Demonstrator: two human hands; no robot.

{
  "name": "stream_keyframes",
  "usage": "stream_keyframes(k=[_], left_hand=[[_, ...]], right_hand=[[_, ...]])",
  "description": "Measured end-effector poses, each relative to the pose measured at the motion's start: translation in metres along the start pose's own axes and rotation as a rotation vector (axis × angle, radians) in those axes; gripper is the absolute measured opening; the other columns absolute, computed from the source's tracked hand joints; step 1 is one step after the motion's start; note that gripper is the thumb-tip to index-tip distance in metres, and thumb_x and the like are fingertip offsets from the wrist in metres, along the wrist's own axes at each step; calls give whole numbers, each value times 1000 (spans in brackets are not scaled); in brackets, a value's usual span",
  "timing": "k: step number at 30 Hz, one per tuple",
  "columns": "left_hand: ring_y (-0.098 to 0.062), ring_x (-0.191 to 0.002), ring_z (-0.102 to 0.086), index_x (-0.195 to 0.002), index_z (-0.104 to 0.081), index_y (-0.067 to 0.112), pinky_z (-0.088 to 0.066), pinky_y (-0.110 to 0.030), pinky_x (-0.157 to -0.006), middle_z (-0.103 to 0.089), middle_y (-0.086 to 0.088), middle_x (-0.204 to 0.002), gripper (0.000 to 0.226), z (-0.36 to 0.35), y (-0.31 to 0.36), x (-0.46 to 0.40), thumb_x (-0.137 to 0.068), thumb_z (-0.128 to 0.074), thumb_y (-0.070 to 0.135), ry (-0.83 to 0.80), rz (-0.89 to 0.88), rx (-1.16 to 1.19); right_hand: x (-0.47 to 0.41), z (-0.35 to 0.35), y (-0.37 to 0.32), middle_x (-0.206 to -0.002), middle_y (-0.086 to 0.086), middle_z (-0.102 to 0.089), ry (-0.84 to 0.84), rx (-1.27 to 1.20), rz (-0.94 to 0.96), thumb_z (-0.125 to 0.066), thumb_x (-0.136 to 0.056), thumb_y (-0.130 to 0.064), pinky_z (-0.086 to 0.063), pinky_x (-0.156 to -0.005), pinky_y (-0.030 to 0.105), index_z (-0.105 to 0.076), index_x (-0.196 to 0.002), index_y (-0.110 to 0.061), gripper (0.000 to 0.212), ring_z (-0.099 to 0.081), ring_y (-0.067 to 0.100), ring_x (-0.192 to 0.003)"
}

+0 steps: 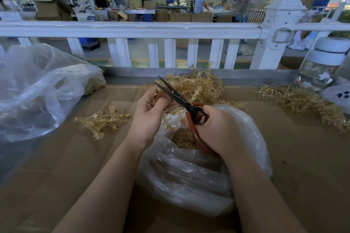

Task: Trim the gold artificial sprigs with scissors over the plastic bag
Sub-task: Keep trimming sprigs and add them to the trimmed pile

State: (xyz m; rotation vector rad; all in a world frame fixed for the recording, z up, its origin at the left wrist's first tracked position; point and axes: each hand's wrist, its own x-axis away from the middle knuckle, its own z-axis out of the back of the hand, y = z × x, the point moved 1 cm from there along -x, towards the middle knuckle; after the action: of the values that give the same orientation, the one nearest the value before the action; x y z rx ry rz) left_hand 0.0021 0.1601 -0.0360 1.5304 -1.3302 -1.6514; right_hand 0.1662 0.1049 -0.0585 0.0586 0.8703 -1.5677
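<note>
Step now: the left hand (149, 113) pinches one gold sprig (161, 98) in its curled fingers, and the right hand (217, 128) is wrapped round the red handles of the scissors (181, 100).
Blades: the two black blades stand a little apart, with the tips pointing up and away, just past the left hand's fingers.
Where the sprig is: it is up in the left hand, above the open mouth of the plastic bag (189, 176) that sits between the two arms.
Cut bits: gold bits (184, 138) already lie inside that bag.
How to do it well: I think the sprig should stay right over the bag's mouth, so the cut piece drops in and not onto the cardboard (56, 166).
Fingers: keep the left fingertips back from the blades, since they are very near them now.
Cutting: put the stem deep between the blades, then squeeze the handles in one firm snip.
Scissors: one pair.
Hands: two, both busy.
Plastic bags: two, the one under the hands and a bigger bag (37, 91) at the left.
Sprig heaps on the table: three, a small bunch (102, 121) at the left, a big pile (198, 87) behind the hands, and a pile (303, 100) at the right.
Sprigs in each heap: too tangled to count.
Jar: one glass jar with a white lid (322, 66) at the far right.
</note>
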Motion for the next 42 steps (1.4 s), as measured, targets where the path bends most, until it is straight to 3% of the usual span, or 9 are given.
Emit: stream_keyframes(k=[5, 16, 19, 22, 26, 29, 34, 40, 42], left_hand=[[-12, -90, -67, -98, -67, 12, -52, -21, -79, -71, 3, -93, 21, -1, 2, 0, -99, -50, 1, -4, -5, 1], [-7, -81, -65, -95, -67, 10, -51, -17, -73, -70, 4, -87, 20, -2, 2, 1, -98, -49, 1, 6, 6, 10], [-6, -77, -63, -90, -67, 15, -51, -17, -70, -68, 7, -83, 23, -1, 2, 1, -98, -50, 2, 3, 11, 9], [-7, -71, -61, -89, -66, 16, -49, -19, -65, -66, 4, -79, 20, 0, -1, 0, -99, -51, 5, 43, 66, 14], [-9, -67, -58, -90, -67, 13, -47, -20, -62, -66, -3, -81, 11, 6, -5, -3, -98, -58, 12, 120, 176, 40], [-10, -71, -58, -87, -70, 16, -45, -22, -64, -67, -1, -80, 11, 7, -6, -4, -95, -63, 14, 150, 220, 59], [-17, -71, -47, -85, -64, 9, -43, -21, -62, -63, 0, -77, 14, 5, -4, -2, -86, -69, 21, 49, 206, 96], [-11, -60, -48, -74, -60, 16, -46, -19, -57, -60, -3, -76, 17, -1, -4, 0, -89, -66, 12, -23, 148, 108], [-10, -60, -49, -78, -59, 12, -47, -20, -58, -62, -1, -76, 13, -2, -4, 1, -88, -66, 13, -50, 148, 102]], right_hand=[[-1, -3, 2, -49, -19, -45, 54, -39, 19, -42, -76, -78, -23, -46, 9, -39, -58, -36, 45, -45, -3, -46], [-6, -5, 5, -58, -24, -59, -10, -131, -10, -40, -64, -87, -38, -46, 8, -53, -68, -41, 48, -59, -3, -58], [-5, -3, 3, -60, -28, -61, -33, -179, -33, -44, -62, -87, -42, -51, 4, -61, -77, -42, 51, -58, -16, -73], [-4, -4, 2, -67, -36, -61, -66, -197, -57, -62, -74, -75, -41, -48, 7, -57, -67, -37, 39, -59, -12, -68], [-8, -5, 6, -62, -16, -68, -74, -348, -166, -75, -85, -49, -48, -47, 17, -69, -74, -24, 28, -64, 2, -59], [-10, 0, 5, -55, -13, -66, -61, -530, -229, -76, -87, -37, -42, -46, 14, -70, -70, -24, 23, -61, 1, -50], [-9, 1, -1, -46, -14, -57, -115, -637, -280, -79, -86, -36, -39, -47, 14, -66, -61, -24, 31, -52, -1, -42], [-8, 3, -7, -54, -5, -64, -183, -608, -308, -78, -85, -38, -54, -66, 40, -74, -73, -17, 25, -60, 10, -54], [-8, 6, -8, -54, -4, -65, -202, -602, -312, -77, -86, -33, -56, -70, 40, -72, -72, -18, 22, -62, 12, -55]])
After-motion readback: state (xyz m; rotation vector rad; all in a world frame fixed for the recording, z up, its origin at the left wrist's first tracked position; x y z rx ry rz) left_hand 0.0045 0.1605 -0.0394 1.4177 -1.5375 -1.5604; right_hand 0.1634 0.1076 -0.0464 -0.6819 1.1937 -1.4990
